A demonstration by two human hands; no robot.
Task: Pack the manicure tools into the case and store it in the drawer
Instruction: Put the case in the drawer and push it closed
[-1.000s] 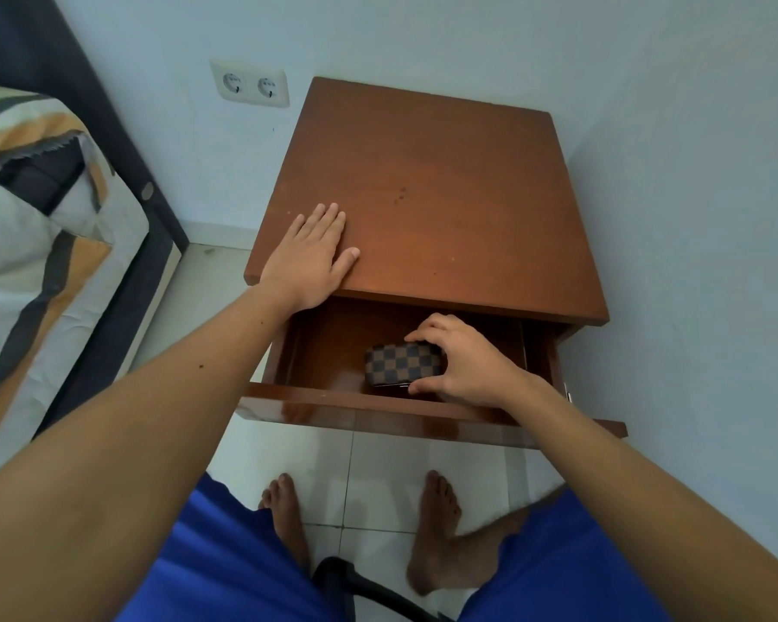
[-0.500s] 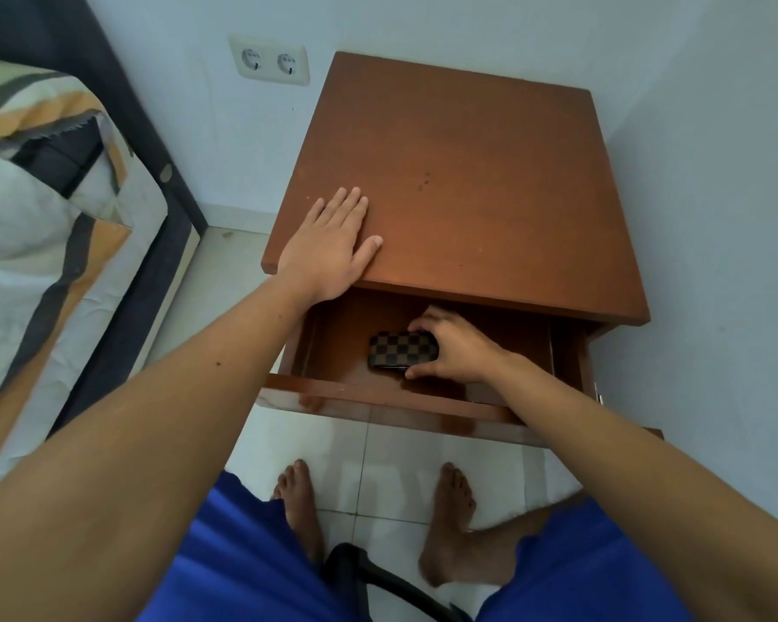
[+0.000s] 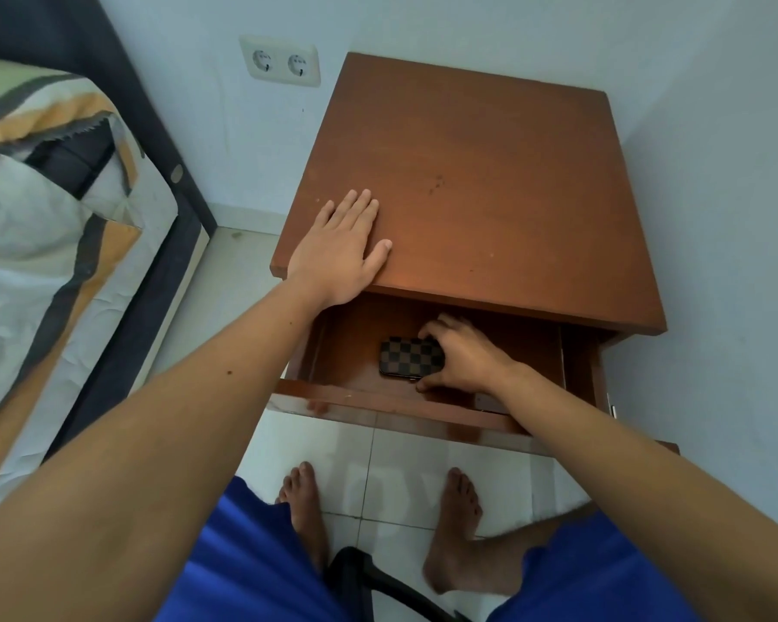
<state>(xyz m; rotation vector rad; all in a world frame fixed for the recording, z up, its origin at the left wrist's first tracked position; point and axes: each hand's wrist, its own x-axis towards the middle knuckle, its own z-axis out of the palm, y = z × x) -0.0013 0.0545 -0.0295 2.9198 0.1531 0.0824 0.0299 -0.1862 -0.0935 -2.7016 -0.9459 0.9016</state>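
A small checkered brown-and-black case (image 3: 406,356) lies flat on the floor of the open drawer (image 3: 378,404) of a brown wooden nightstand (image 3: 490,181). My right hand (image 3: 461,356) reaches into the drawer, its fingers and thumb wrapped around the case's right end. My left hand (image 3: 340,251) lies flat, fingers spread, on the nightstand top near its front left corner. The case is closed; no loose tools are visible.
A bed with a striped cover (image 3: 50,226) and dark frame stands to the left. A double wall socket (image 3: 281,60) sits on the back wall. A wall runs close along the nightstand's right side. My bare feet (image 3: 304,500) rest on white tiles below the drawer.
The case has shifted slightly deeper into the drawer with my right hand still around it. My left hand has stayed flat on the top. The camera view has drifted.
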